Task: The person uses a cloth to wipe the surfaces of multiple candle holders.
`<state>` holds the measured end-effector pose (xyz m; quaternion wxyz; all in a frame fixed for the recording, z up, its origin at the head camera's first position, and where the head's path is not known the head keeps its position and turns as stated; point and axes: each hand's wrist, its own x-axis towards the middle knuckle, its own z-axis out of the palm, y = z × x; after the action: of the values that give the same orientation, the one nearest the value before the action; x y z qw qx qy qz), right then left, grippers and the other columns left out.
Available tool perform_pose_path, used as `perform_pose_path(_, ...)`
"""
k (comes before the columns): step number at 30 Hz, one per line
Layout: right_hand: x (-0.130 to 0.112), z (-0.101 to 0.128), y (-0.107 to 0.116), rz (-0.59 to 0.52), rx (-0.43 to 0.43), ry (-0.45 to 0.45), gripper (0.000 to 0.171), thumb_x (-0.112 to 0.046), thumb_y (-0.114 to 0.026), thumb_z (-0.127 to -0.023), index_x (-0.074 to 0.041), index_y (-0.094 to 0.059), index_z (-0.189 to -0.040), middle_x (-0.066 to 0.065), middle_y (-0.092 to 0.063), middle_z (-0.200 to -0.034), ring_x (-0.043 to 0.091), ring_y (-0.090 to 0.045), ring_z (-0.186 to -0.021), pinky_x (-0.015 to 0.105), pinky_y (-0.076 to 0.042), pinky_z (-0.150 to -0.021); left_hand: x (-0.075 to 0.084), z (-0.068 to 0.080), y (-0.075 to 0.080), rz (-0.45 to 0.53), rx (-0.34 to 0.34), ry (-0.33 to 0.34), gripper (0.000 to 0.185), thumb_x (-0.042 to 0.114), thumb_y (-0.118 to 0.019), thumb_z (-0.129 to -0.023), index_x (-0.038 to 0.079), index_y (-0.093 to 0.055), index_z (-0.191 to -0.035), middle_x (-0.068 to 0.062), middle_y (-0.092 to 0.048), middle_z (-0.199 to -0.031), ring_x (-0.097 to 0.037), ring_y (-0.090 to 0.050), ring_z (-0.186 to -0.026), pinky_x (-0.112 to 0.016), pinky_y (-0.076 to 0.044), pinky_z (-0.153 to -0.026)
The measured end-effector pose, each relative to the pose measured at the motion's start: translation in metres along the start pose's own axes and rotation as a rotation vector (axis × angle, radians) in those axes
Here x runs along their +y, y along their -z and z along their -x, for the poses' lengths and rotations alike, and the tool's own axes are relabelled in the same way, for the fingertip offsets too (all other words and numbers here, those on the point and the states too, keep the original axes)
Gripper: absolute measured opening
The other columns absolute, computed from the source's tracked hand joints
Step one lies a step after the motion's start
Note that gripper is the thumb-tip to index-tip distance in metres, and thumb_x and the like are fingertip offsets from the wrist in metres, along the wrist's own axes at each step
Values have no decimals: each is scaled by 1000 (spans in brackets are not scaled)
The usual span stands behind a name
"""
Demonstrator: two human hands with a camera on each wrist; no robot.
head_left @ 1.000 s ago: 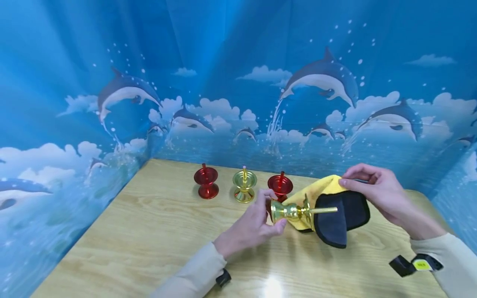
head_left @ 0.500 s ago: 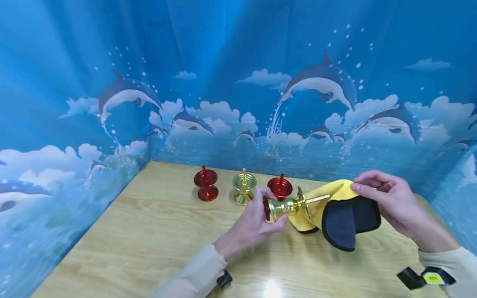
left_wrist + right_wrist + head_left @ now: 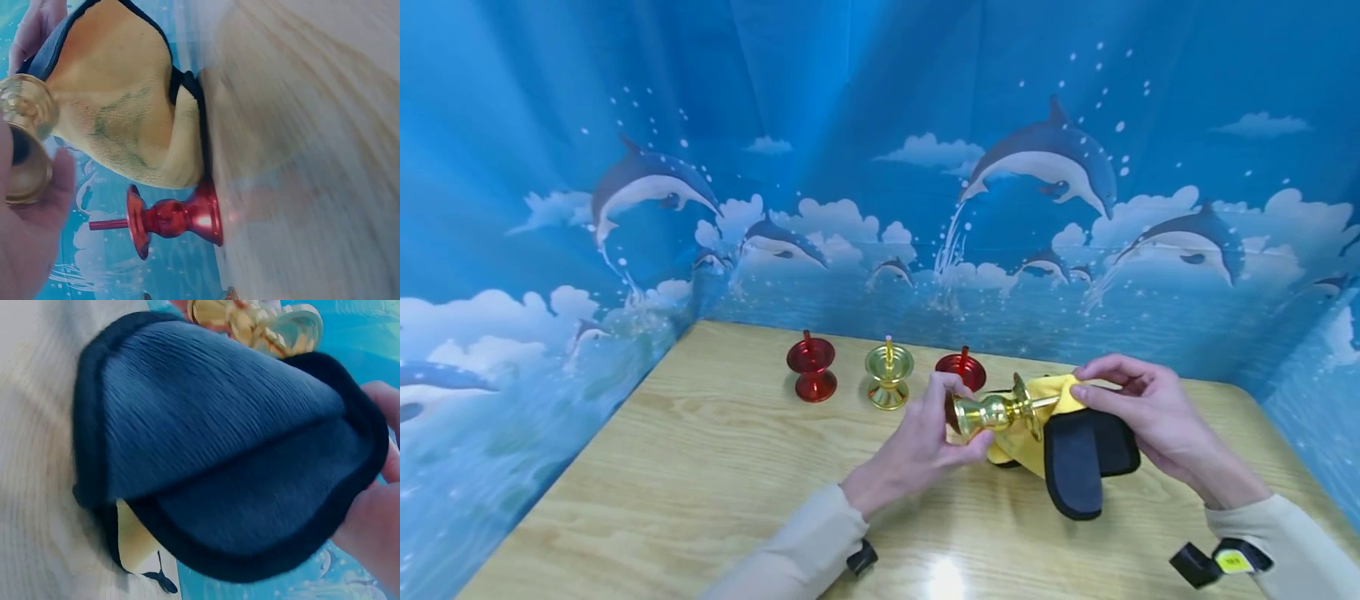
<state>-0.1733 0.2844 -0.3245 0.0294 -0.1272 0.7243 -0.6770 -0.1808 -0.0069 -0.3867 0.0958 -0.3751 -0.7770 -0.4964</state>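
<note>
My left hand point(image 3: 917, 446) grips a shiny gold candlestick point(image 3: 994, 413) round its base, holding it above the table on its side. Its dish and thin spike point right. My right hand point(image 3: 1150, 421) pinches a cloth point(image 3: 1071, 467), yellow on one face and dark grey with black edging on the other. A yellow fold under those fingertips covers the spike's tip. In the left wrist view the cloth's yellow face point(image 3: 119, 106) hangs beside the gold candlestick point(image 3: 31, 106). The dark face point(image 3: 212, 412) fills most of the right wrist view.
Along the back of the wooden table point(image 3: 715, 467) stand a red candlestick point(image 3: 812, 367), a gold one point(image 3: 889, 375) and another red one point(image 3: 962, 371). The last is partly hidden behind my left hand and the cloth. A blue dolphin-print curtain point(image 3: 850, 167) hangs behind and at both sides.
My right hand first moved right with the cloth, baring more of the spike, then came back left and brought the cloth over the spike's tip. The left hand shifted slightly right and kept its grip.
</note>
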Motion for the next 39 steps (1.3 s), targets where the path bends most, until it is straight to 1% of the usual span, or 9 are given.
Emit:
perform_pose_path(6, -2, 1, -8, 37, 132, 70, 17, 5, -70, -92, -9, -75, -102, -8, -72, -105, 7, -73, -88, 22, -61, -73, 7, -6, -5, -154, -52, 66, 48, 29, -72, -93, 18, -50, -134, -1, -60, -126, -9, -59, -109, -17, -53, -81)
perform_pose_path(9, -3, 3, -12, 136, 186, 75, 12, -1, -74, -91, -7, -75, -101, -10, -72, -104, 5, -74, -89, 22, -61, -71, 10, -8, -10, -148, -87, 138, 49, 36, -72, -94, 23, -53, -138, 2, -64, -127, -8, -62, -113, -19, -54, -83)
perform_pose_path(14, -6, 8, -22, 353, 219, 103, 11, -8, -78, -89, -7, -75, -99, -14, -72, -103, 1, -73, -92, 22, -61, -70, 14, -11, -21, -192, -127, 233, 37, 47, -68, -96, 27, -63, -127, 9, -68, -112, -2, -65, -101, -19, -52, -83)
perform_pose_path(19, -9, 12, -31, 515, 216, 93, 16, -18, -78, -91, -8, -74, -103, -14, -70, -107, -6, -69, -96, 20, -60, -73, 15, -13, -30, -195, -83, 244, 15, 35, -71, -93, 23, -66, -99, 11, -61, -87, -5, -56, -80, -15, -42, -67)
perform_pose_path(22, -11, 15, -27, 476, 209, 88, 16, -15, -75, -94, -7, -73, -107, -14, -69, -110, -4, -71, -95, 21, -60, -74, 16, -13, -34, -108, -53, 306, 11, 29, -73, -90, 22, -66, -95, 11, -58, -86, -4, -52, -81, -16, -42, -69)
perform_pose_path(29, -8, 22, 8, 47, 291, 208, 19, 10, -71, -89, -3, -75, -103, -6, -73, -104, 3, -75, -93, 17, -59, -77, 19, -16, -40, 277, 17, 496, 23, 21, -78, -88, 20, -71, -111, 7, -68, -108, 0, -65, -91, -19, -56, -76)
perform_pose_path(33, -9, 31, 30, 110, 445, 172, 18, 4, -72, -91, -8, -74, -104, -12, -71, -104, 2, -64, -56, 14, -46, -48, 20, -20, -44, 374, 51, 540, 24, 16, -79, -86, 17, -70, -109, 3, -72, -106, -3, -70, -90, -21, -58, -71)
perform_pose_path(37, -10, 40, 54, 207, 561, 149, 19, -1, -69, -94, -16, -73, -104, -18, -66, -104, -4, -58, -51, 13, -40, -43, 21, -24, -49, 384, 67, 581, 30, 14, -80, -85, 16, -68, -112, 3, -73, -104, -3, -70, -90, -21, -57, -73)
perform_pose_path(39, -10, 42, 65, 156, 596, 185, 21, 3, -67, -94, -15, -74, -102, -17, -67, -101, -7, -68, -68, 8, -50, -55, 20, -26, -53, 373, 74, 599, 33, 14, -81, -85, 15, -67, -114, 2, -72, -104, -4, -70, -91, -21, -56, -74)
